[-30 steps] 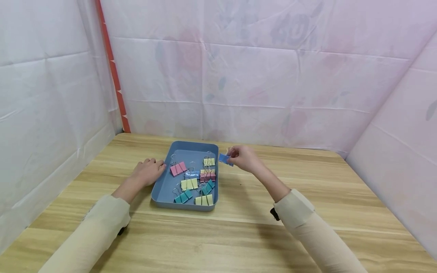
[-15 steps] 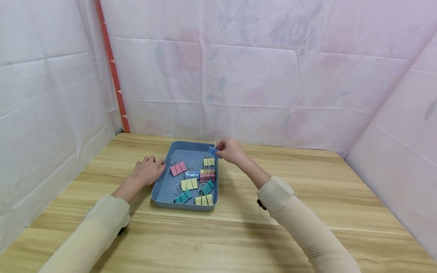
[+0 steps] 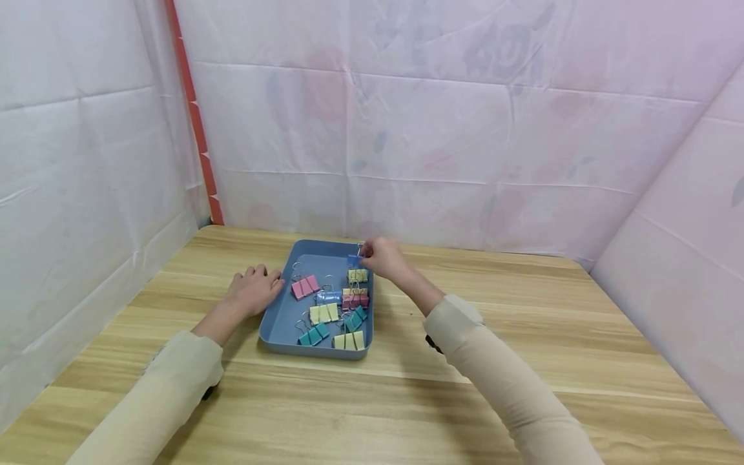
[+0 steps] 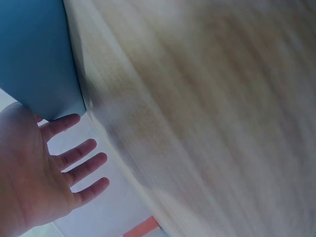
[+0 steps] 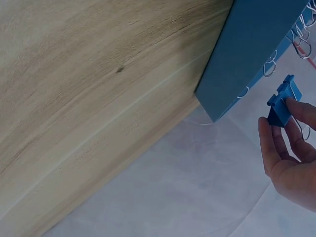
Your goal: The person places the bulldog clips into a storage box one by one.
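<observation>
A blue binder clip with silver wire handles hangs over the far right corner of the blue-grey tray. My right hand pinches it between thumb and fingers; the right wrist view shows the clip apart from the tray wall. On the tray's left side rests my left hand, its fingers spread and fairly straight in the left wrist view. Inside the tray lie several binder clips, among them a pink clip, a yellow clip and a teal clip.
The tray stands on a wood-grain table. A dark red clip and another blue clip lie among the others inside it. Pale printed sheets enclose the table at the back and sides. A red strip runs down the back left corner.
My right hand has moved left with the blue binder clip, from beside the tray to over its far right corner. The left hand stays at the tray's left side.
</observation>
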Demonstrator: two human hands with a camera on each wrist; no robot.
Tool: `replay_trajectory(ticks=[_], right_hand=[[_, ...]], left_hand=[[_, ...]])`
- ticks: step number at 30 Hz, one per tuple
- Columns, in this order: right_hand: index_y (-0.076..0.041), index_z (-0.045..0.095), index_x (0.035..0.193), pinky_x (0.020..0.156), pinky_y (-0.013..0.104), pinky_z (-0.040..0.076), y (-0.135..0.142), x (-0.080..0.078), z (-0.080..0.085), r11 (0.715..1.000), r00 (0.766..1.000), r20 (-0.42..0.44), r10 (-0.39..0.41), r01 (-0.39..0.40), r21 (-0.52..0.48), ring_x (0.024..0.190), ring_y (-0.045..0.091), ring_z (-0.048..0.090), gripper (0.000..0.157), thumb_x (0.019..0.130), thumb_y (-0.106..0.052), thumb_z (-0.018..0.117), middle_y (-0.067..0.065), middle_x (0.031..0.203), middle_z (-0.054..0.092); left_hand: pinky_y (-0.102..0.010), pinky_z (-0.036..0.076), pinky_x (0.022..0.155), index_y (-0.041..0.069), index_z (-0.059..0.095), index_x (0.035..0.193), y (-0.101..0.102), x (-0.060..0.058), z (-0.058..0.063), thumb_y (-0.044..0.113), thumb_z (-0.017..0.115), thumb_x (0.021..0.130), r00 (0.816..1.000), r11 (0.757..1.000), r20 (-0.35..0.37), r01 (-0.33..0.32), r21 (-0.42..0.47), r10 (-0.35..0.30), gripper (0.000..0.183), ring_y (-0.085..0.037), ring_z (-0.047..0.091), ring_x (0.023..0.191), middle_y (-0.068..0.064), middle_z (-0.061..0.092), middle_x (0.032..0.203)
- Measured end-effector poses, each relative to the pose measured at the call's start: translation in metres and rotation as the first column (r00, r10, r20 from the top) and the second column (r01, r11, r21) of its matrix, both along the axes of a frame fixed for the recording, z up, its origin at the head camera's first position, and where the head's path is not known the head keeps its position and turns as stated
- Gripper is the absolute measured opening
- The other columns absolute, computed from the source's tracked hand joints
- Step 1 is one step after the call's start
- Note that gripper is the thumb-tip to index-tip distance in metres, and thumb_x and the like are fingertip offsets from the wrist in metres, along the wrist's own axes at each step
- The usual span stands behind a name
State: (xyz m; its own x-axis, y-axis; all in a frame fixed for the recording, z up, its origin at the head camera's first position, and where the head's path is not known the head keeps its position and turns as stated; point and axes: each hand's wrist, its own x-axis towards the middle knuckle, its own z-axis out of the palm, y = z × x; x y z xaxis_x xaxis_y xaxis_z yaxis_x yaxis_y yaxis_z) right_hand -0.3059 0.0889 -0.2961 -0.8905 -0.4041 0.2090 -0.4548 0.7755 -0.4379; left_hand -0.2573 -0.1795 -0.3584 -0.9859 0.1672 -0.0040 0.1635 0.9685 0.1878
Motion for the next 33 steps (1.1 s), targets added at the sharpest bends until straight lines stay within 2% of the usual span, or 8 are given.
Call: replay_trajectory(ticks=[3, 15, 28, 33], right_hand=[[0.002, 0.067, 0.084, 0.065, 0.027, 0.049, -0.001, -0.001, -0.003, 1.0, 1.0, -0.016, 0.007, -0.007, 0.016, 0.073, 0.02, 0.06, 0.006, 0.079, -0.002, 0.067, 0.009, 0.079, 0.065], [0.001, 0.067, 0.086, 0.066, 0.027, 0.05, -0.004, -0.005, -0.012, 0.999, 0.999, 0.032, -0.037, 0.036, 0.036, 0.074, 0.02, 0.061, 0.008, 0.08, -0.004, 0.069, 0.009, 0.082, 0.065], [0.001, 0.07, 0.08, 0.059, 0.025, 0.048, -0.003, -0.009, -0.02, 0.996, 1.0, 0.004, 0.017, -0.017, 0.086, 0.066, 0.016, 0.058, 0.007, 0.082, -0.003, 0.066, 0.009, 0.078, 0.066], [0.002, 0.07, 0.081, 0.061, 0.026, 0.049, -0.001, -0.007, -0.021, 0.997, 1.0, 0.011, 0.013, -0.014, 0.074, 0.067, 0.018, 0.058, 0.008, 0.082, -0.002, 0.064, 0.01, 0.08, 0.066]], left_hand=[[-0.063, 0.025, 0.093, 0.0, 0.04, 0.137, 0.001, 0.001, 0.001, 0.034, 0.032, 0.098, 1.0, 1.0, 0.001, 0.003, -0.003, -0.003, 0.052, -0.046, 0.035, 0.115, -0.03, 0.039, 0.126], [-0.062, 0.024, 0.094, 0.0, 0.039, 0.137, 0.001, 0.0, 0.0, 0.035, 0.032, 0.098, 1.0, 1.0, 0.01, 0.002, -0.002, -0.002, 0.053, -0.045, 0.034, 0.116, -0.03, 0.039, 0.127], [-0.062, 0.026, 0.094, 0.001, 0.041, 0.137, 0.003, 0.002, 0.003, 0.036, 0.032, 0.098, 1.0, 1.0, 0.004, 0.005, -0.005, -0.005, 0.053, -0.044, 0.036, 0.115, -0.029, 0.041, 0.125], [-0.061, 0.026, 0.094, 0.001, 0.04, 0.137, 0.004, 0.002, 0.003, 0.034, 0.032, 0.098, 1.0, 1.0, 0.004, 0.006, -0.012, -0.006, 0.052, -0.045, 0.035, 0.116, -0.029, 0.04, 0.127]])
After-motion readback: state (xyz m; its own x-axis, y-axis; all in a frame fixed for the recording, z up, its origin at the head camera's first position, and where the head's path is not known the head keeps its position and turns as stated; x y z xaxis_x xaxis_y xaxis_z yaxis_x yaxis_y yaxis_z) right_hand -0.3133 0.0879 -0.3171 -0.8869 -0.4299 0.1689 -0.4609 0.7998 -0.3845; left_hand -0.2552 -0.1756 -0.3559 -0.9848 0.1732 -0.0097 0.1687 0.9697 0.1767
